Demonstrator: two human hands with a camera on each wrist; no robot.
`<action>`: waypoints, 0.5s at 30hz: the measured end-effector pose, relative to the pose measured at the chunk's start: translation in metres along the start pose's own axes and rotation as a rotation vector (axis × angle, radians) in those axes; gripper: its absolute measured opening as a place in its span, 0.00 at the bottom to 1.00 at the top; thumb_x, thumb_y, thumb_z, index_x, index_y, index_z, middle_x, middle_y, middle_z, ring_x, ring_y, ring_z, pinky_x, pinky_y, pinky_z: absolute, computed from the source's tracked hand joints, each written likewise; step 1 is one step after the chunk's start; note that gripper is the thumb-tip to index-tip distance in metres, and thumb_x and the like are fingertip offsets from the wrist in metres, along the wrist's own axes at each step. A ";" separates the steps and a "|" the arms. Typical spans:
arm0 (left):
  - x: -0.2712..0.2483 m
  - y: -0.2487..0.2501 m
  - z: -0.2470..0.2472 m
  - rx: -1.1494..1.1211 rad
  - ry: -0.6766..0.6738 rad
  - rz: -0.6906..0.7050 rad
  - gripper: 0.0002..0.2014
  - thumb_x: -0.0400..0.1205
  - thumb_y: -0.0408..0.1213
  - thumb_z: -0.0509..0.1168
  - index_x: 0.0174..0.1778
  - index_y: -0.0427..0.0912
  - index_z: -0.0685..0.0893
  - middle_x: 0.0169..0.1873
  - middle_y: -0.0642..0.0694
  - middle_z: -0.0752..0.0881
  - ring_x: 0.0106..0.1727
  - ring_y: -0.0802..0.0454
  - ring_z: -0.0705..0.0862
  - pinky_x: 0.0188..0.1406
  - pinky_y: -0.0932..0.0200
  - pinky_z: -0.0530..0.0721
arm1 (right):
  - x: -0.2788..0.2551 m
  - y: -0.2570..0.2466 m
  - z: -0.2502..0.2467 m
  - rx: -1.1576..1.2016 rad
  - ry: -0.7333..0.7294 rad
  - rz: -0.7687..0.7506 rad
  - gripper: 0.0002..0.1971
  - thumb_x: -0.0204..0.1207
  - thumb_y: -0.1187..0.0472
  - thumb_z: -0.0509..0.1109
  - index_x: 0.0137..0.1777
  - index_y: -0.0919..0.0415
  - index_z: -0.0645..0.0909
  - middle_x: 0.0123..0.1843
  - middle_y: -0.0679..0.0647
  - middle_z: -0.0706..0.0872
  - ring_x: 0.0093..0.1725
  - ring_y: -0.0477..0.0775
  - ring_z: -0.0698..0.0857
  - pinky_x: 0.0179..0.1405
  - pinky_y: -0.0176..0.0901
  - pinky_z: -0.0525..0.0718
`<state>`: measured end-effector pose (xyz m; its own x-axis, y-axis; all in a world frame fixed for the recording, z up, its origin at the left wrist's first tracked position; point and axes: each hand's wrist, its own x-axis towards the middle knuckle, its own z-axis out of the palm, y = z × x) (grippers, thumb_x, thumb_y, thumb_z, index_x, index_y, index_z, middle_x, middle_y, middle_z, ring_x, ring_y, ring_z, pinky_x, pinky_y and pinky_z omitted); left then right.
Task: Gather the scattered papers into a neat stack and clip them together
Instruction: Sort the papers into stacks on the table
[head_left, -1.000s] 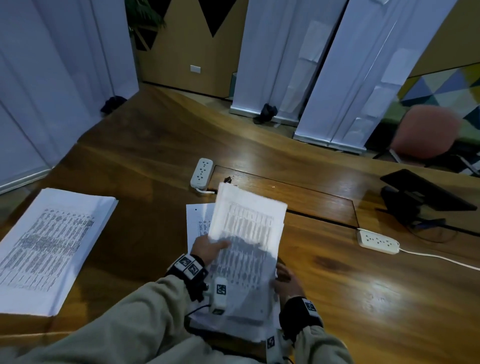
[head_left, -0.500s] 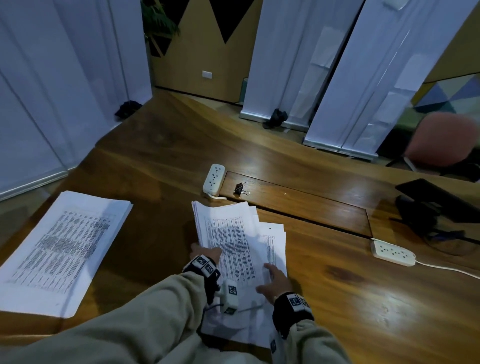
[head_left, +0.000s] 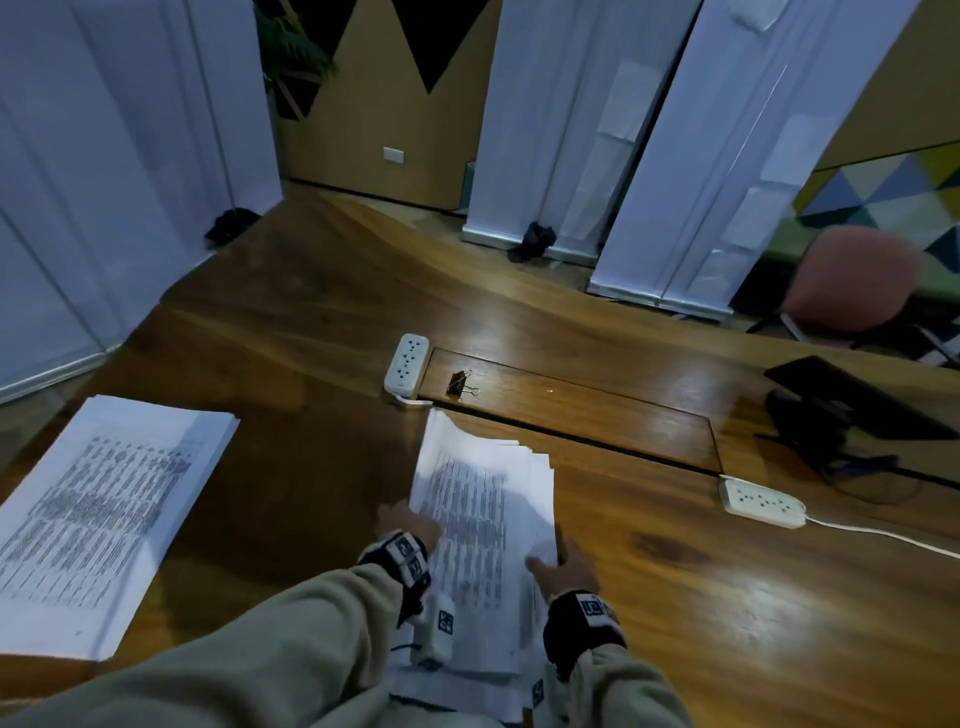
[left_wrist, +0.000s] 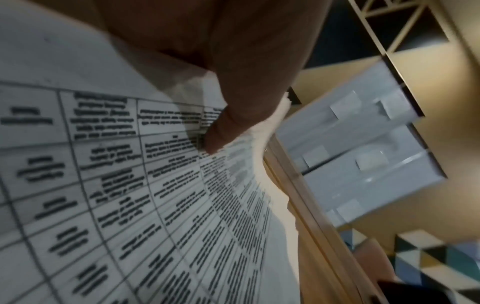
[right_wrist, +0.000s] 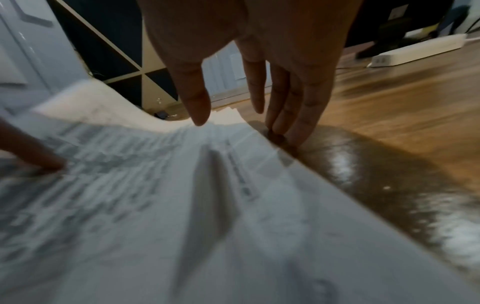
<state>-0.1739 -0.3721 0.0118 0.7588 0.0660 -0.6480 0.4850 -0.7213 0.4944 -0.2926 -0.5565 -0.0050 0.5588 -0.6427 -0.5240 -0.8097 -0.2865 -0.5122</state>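
The papers (head_left: 480, 525) lie between my hands — left hand (head_left: 410, 522) pinching their left edge, right hand (head_left: 563, 569) flat-fingered against the right edge.

Binder clip (head_left: 461, 385) lies behind the papers (head_left: 483, 525), right of power strip (head_left: 407, 362).

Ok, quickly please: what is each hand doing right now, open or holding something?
Left hand: grips the left edge of the papers, thumb on top.
Right hand: open, straight fingers against the papers' right edge.
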 end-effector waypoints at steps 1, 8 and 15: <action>-0.007 0.003 0.007 0.013 -0.006 -0.014 0.32 0.76 0.42 0.69 0.75 0.35 0.69 0.73 0.37 0.72 0.70 0.37 0.77 0.68 0.48 0.80 | -0.001 -0.004 0.002 -0.034 -0.013 -0.017 0.40 0.66 0.48 0.76 0.77 0.56 0.67 0.75 0.60 0.75 0.70 0.64 0.78 0.70 0.57 0.78; -0.009 0.013 0.021 -0.145 -0.141 -0.133 0.40 0.75 0.45 0.71 0.79 0.35 0.60 0.71 0.35 0.76 0.56 0.38 0.81 0.50 0.52 0.80 | -0.001 0.004 0.001 -0.042 -0.072 -0.053 0.41 0.69 0.56 0.73 0.81 0.56 0.59 0.79 0.55 0.71 0.74 0.62 0.75 0.74 0.55 0.75; -0.004 0.001 0.007 -0.148 -0.180 0.108 0.20 0.73 0.39 0.68 0.62 0.42 0.82 0.52 0.40 0.86 0.50 0.41 0.84 0.47 0.56 0.81 | -0.009 0.018 -0.010 0.280 -0.170 -0.028 0.39 0.69 0.67 0.75 0.80 0.55 0.63 0.69 0.60 0.81 0.56 0.59 0.83 0.58 0.50 0.82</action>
<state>-0.1800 -0.3779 0.0103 0.7265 -0.1394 -0.6729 0.4735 -0.6082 0.6372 -0.3139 -0.5629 -0.0031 0.6209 -0.5028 -0.6014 -0.7263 -0.0804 -0.6826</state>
